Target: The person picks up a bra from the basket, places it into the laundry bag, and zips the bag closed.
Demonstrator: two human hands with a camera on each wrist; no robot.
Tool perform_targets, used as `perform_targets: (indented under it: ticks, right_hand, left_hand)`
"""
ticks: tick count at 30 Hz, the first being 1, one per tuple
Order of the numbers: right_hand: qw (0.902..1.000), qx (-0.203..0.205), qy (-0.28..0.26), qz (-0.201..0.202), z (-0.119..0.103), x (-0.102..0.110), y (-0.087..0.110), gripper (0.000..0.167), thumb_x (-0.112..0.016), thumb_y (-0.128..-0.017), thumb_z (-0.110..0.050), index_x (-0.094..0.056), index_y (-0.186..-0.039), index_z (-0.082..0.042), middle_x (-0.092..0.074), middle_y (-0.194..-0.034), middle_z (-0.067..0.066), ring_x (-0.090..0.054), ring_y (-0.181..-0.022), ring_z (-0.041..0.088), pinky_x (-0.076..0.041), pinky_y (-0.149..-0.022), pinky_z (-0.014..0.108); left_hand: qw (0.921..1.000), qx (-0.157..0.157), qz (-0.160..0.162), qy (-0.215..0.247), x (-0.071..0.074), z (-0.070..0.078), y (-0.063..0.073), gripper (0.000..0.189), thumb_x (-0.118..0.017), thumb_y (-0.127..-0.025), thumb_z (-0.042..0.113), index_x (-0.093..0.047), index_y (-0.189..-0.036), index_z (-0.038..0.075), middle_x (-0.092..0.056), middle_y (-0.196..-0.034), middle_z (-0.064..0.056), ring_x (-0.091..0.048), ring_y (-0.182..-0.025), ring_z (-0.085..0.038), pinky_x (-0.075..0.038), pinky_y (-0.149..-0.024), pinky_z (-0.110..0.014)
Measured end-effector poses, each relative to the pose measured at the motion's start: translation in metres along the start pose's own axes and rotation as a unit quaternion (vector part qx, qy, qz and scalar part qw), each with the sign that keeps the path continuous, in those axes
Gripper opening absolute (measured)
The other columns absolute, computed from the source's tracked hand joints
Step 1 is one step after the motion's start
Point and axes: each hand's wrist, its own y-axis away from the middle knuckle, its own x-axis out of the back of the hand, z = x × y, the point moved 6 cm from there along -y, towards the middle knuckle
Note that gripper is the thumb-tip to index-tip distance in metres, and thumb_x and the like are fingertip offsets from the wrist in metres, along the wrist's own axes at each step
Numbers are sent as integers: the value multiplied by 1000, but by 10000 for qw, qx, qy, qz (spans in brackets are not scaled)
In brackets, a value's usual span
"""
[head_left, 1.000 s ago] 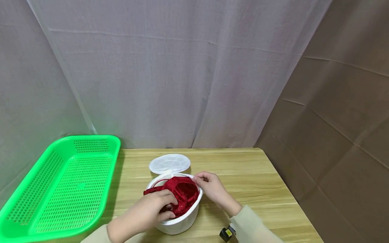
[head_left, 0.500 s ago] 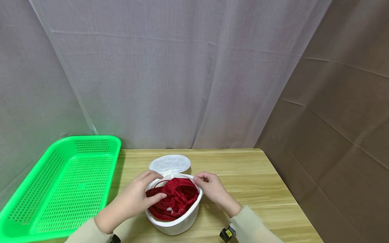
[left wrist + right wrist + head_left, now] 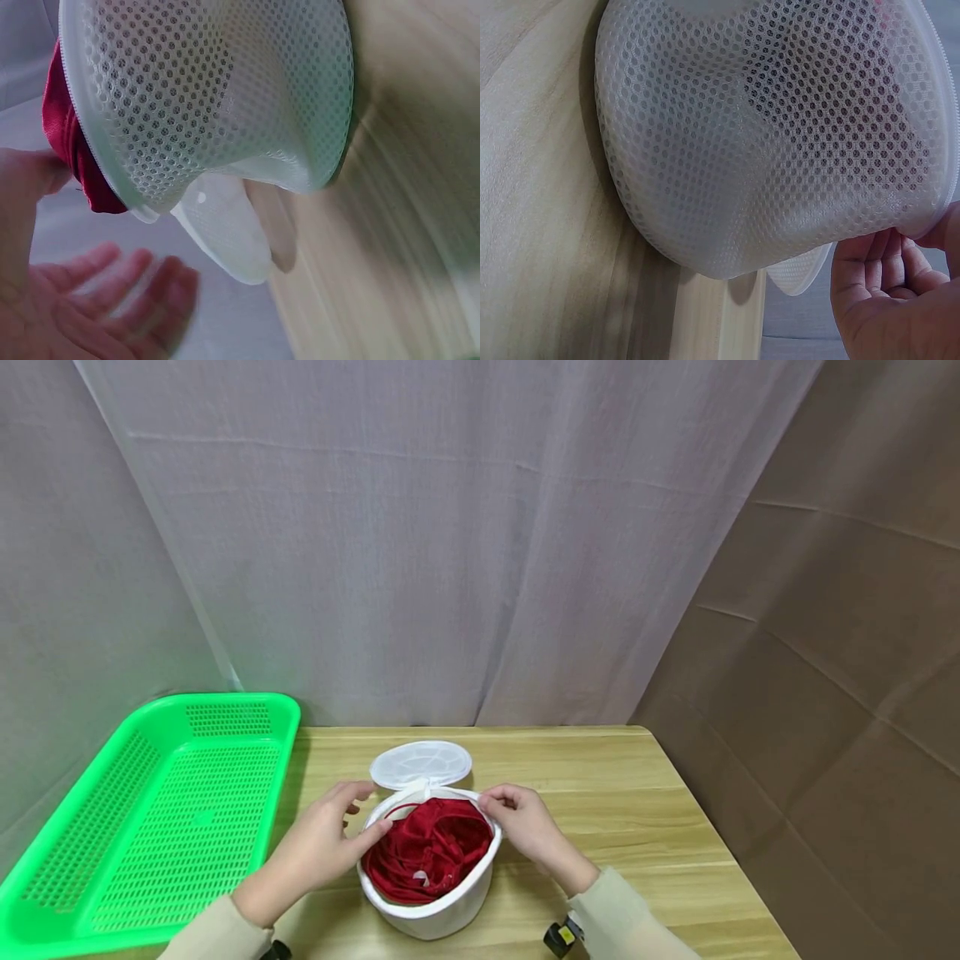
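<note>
A white mesh laundry bag (image 3: 705, 142) with a zipped rim stands on the table, its round lid (image 3: 420, 765) folded back behind it. Packed inside is a shiny red garment (image 3: 429, 852) with a thin strap, a cup-like hollow and a small white tag; it looks like a bra. At the bag's left side, my left hand (image 3: 324, 828) has its fingers spread, the thumb over the rim at the red cloth. My right hand (image 3: 527, 827) pinches the bag's rim at the back right between thumb and fingers, as the right wrist view shows.
To the left stands a large green plastic basket (image 3: 273, 827) with a perforated floor. Grey curtain (image 3: 420, 568) hangs behind the wooden table (image 3: 585, 777), and brown cloth (image 3: 840, 652) hangs along its right side.
My left hand has come out of the bag's opening, off the red bra, and moved left past the rim. The garment's left edge now lies inside the rim. My right hand stays put.
</note>
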Motion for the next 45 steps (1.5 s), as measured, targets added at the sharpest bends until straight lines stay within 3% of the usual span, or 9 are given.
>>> perform_targets:
  ticks: [3,6,10,15,21,36,45]
  right_hand:
    - [10000,-15,-15,38,1,0,-1,16,-59,-96,-11,-68,-99,3,-66,-87,7,-58,-82,18,-48,-70,26]
    - [9999,-40,-30,93,5,0,-2,16,-60,-96,-11,-69,-98,2,-65,-85,6,-58,-81,17,-47,-69,26]
    - [9998,-98,10,158,11,0,-4,16,-60,-96,-13,-69,-97,0,-65,-85,4,-57,-80,15,-47,-70,25]
    - [9999,-93,-3,108,9,0,-3,16,-60,-96,-13,-68,-98,0,-65,-86,6,-57,-81,16,-47,-70,26]
    - [10000,-55,-14,40,3,0,1,16,-60,-96,-11,-68,-98,2,-65,-88,8,-57,-83,17,-47,-71,26]
    - [10000,-45,-41,55,1,-1,3,15,-60,-96,-11,-68,-97,2,-65,-87,6,-57,-83,16,-47,-72,27]
    - [10000,-19,22,64,30,-4,-13,16,-62,-95,-17,-69,-98,-2,-67,-89,3,-57,-86,15,-48,-74,29]
  left_hand:
    - [9970,669,-367,110,-6,-9,1,55,-69,-86,48,-60,-121,8,-65,-105,-6,-63,-86,-19,-52,-73,-37]
    - [9884,1245,-740,447,-13,-15,4,57,-67,-86,52,-60,-121,7,-64,-100,-3,-62,-82,-15,-51,-68,-33]
    - [9794,1524,-1029,834,-20,-17,7,51,-68,-85,50,-62,-115,9,-64,-89,1,-61,-77,-11,-50,-63,-31]
    - [9796,1340,-1159,948,-25,-15,9,41,-68,-87,46,-63,-106,10,-63,-79,2,-58,-73,-11,-48,-63,-31]
    - [9804,1104,-1242,1061,-29,-12,8,34,-69,-88,39,-63,-104,9,-61,-78,2,-57,-73,-11,-48,-63,-31]
    - [9841,986,-1060,1025,-31,-10,7,26,-73,-85,25,-61,-100,8,-60,-76,5,-56,-70,-8,-48,-63,-29]
    - [9871,873,-877,1013,-28,-8,5,22,-74,-84,13,-61,-101,8,-58,-74,7,-54,-66,-8,-46,-60,-26]
